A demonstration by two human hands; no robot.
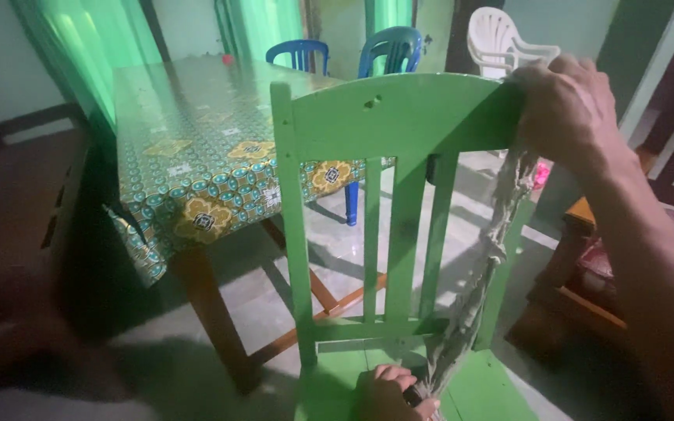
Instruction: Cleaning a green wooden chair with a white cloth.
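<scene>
Grey rag [477,288] (twisted) stretched between left hand [388,394] and right hand [567,105].

Patterned table [196,148], plastic chairs [501,39], green curtains [79,54]

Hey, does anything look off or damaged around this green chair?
Yes. A frayed grey rag is stretched taut down the green chair where its right back post should stand; that post is hidden, so whether it is damaged cannot be told. The right hand grips the rag at the top rail, the left hand at the seat.
</scene>
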